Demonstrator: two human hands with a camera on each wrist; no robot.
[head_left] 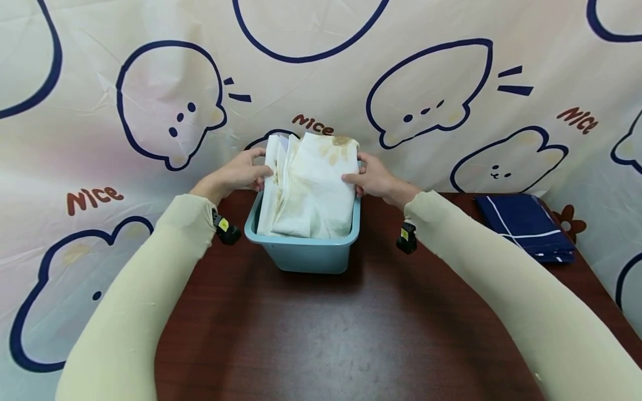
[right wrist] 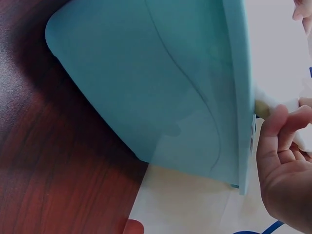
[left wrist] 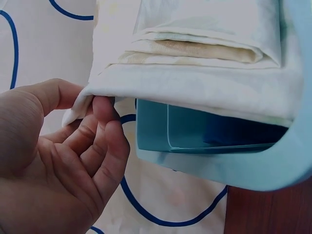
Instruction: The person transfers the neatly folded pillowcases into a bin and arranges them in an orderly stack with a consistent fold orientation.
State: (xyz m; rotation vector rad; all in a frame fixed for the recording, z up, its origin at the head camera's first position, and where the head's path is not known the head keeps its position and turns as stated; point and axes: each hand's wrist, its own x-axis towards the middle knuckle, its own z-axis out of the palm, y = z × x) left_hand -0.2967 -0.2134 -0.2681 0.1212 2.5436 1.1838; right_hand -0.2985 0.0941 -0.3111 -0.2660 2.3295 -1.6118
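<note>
A folded white cloth with tan patches sits in the mouth of a light-blue plastic basin, its far end raised above the rim. My left hand pinches the cloth's left far corner between thumb and fingers. On the opposite side, my right hand pinches the right edge. In the left wrist view, the left hand grips a corner of the layered cloth, and something dark blue shows inside the basin below. The right wrist view has the right hand beside the basin's rim.
A folded navy cloth with white lines lies at the right back of the dark brown table. Behind the table hangs a pale sheet printed with blue cartoon outlines. Both wrists wear small black devices.
</note>
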